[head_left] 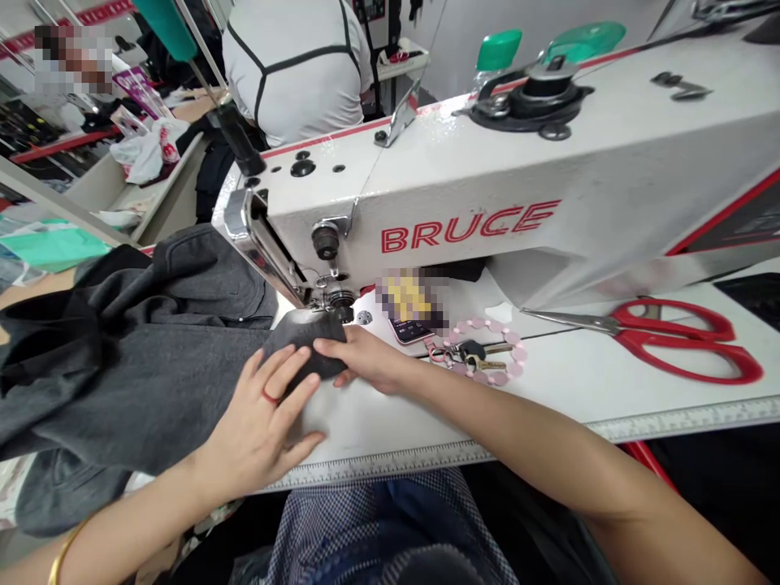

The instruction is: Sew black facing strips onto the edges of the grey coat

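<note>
the right hand (374, 357) has its grip pinched on an edge of the dark grey garment (176, 374), at the stitching end of the sewing machine (329, 187), while the left hand (265, 414) lies spread on it, clasping nothing; done well, this likely needs the cloth flat and fingers clear; beyond, an open trough (176, 195) holds a white plastic bag (139, 154)

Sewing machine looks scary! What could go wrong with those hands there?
Fingers could get hurt: the left hand and right hand are both on the cloth, close to the stitching end of the machine.

The cloth lies bunched on the left, so a fold might get caught or tug the work crooked.

The keys lie beside the right forearm, so it might bump them.
</note>
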The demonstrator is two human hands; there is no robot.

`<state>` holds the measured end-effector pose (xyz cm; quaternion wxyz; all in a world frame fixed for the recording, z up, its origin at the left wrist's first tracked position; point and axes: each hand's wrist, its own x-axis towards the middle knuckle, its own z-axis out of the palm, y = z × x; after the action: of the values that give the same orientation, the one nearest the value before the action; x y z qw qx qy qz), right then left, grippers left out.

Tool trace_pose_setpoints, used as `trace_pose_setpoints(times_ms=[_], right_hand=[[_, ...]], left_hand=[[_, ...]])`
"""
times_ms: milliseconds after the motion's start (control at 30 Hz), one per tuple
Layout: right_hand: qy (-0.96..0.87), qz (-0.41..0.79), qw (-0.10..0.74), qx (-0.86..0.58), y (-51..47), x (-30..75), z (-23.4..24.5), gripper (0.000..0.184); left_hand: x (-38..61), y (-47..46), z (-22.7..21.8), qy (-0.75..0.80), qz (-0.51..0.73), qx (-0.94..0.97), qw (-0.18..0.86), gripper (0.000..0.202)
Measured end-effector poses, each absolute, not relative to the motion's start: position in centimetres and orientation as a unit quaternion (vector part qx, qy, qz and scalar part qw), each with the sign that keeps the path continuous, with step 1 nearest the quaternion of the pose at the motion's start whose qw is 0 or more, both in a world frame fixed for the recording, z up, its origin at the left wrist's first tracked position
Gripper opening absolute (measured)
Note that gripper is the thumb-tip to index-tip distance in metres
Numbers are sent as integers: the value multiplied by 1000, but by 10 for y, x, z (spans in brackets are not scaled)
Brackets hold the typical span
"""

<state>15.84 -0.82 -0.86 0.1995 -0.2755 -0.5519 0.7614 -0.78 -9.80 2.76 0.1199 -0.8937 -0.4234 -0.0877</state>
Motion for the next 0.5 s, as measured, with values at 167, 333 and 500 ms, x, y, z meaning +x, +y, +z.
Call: trace_pose_setpoints(times_ms=[167,333,500], right_hand=[[-776,536,134,-303,-25,158,-7,36],[-914,326,113,-213,-35,150,-10,32],[-937,263,152,-172,-36,145,-22,21]], left_hand=[[-80,-106,46,-615,50,-747,246,41],[-89,-90,87,-609,118,-757,206,39],[-2,-65,66,-356,59,-932,42,37]])
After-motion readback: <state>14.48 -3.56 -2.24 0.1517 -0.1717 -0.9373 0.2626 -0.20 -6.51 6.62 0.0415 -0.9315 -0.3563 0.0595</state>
